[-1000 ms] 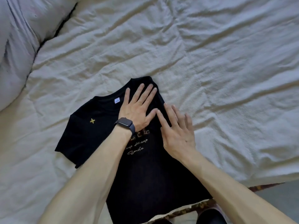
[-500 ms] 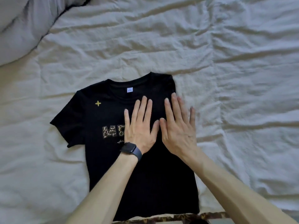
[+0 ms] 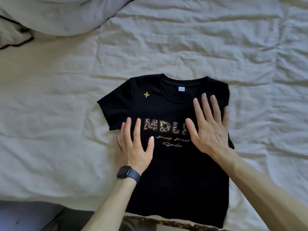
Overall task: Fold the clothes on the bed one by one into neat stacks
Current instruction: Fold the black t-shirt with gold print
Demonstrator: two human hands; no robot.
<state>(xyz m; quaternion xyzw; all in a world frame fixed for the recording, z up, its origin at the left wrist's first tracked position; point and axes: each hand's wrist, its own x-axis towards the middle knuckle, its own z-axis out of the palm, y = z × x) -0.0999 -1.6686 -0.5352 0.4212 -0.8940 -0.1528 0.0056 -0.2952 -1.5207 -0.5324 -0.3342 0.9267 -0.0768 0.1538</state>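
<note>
A black T-shirt [image 3: 175,177] with leopard-print letters and a small yellow star lies face up on the cream bed cover, collar away from me. Its right side is folded in, so only the left sleeve sticks out. My left hand [image 3: 135,145], with a dark watch on the wrist, lies flat with spread fingers on the shirt's left edge below that sleeve. My right hand [image 3: 210,129] lies flat, fingers straight, on the shirt's right side along the folded edge.
The wrinkled cream bed cover [image 3: 216,39] spreads all around the shirt. A grey pillow [image 3: 58,15] with dark piping lies at the top left. The bed's near edge, with a patterned trim [image 3: 166,222], runs along the bottom.
My left hand has slid from the middle of the chest to the shirt's left edge, uncovering the lettering. My right hand stayed on the right side. The view has shifted, so the shirt sits more centred.
</note>
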